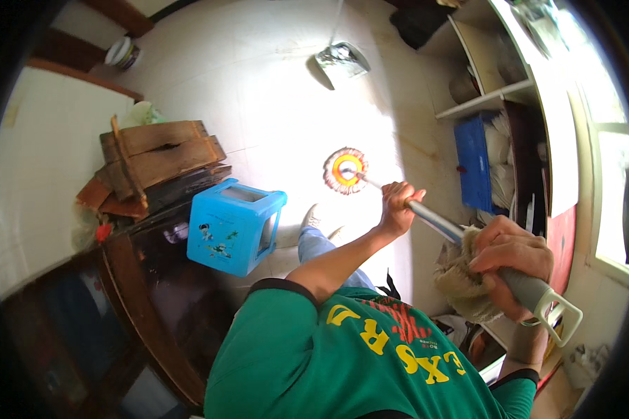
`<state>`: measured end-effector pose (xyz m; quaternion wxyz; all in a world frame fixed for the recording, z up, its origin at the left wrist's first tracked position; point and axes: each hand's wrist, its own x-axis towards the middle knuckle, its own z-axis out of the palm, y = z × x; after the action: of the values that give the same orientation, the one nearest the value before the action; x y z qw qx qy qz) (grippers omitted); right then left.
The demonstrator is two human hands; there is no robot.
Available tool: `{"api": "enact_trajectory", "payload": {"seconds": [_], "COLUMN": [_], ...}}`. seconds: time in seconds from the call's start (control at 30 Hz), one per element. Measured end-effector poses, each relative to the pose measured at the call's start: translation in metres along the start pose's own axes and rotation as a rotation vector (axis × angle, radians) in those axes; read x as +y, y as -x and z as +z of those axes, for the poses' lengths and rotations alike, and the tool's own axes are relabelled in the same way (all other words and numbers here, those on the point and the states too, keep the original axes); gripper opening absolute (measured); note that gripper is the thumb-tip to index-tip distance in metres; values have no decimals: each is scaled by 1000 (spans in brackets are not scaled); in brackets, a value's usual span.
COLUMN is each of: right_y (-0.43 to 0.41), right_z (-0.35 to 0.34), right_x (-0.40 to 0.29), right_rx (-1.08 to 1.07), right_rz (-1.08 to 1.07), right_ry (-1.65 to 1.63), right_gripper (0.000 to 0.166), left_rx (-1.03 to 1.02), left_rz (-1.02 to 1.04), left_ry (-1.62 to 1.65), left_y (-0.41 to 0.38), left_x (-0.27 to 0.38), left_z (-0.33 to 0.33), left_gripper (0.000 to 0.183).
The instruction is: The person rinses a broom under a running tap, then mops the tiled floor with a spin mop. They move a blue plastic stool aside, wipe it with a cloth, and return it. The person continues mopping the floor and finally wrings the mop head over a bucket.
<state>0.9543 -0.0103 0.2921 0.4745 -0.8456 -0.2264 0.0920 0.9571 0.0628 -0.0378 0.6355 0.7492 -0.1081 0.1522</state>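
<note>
Both my hands are on the pole of a round mop, which slants from the lower right down to the floor. My left hand is wrapped around its middle. My right hand grips the grey upper end, below a pale hanging loop. A beige, shaggy cloth is bunched at that hand, against the pole. The mop head has an orange and yellow disc with a pale string fringe. It rests on the brightly lit tiled floor, ahead of my shoes.
A blue plastic stool lies tipped beside stacked wooden boards at left. Ahead is a metallic dustpan. Open shelving with a blue box lines the right, near a window. A bucket stands far left.
</note>
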Motion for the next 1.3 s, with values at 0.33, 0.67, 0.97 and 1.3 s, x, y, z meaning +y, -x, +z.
{"api": "enact_trajectory", "payload": {"seconds": [0.33, 0.67, 0.97, 1.3], "right_y": [11, -33, 53, 162], "right_z": [14, -44, -37, -24], "right_x": [79, 225, 187, 133], "right_rx": [513, 794, 819, 1055], "right_rz": [194, 323, 379, 628], "right_ry": [210, 273, 194, 228], "right_gripper": [15, 6, 9, 9], "left_rx": [-405, -575, -655, -1114], "left_rz": [132, 244, 323, 219], "left_ry": [262, 264, 144, 94], "left_y": [-81, -192, -124, -17], "left_x": [-71, -107, -79, 21], "left_z": [106, 230, 256, 280], "left_gripper": [35, 35, 40, 14]}}
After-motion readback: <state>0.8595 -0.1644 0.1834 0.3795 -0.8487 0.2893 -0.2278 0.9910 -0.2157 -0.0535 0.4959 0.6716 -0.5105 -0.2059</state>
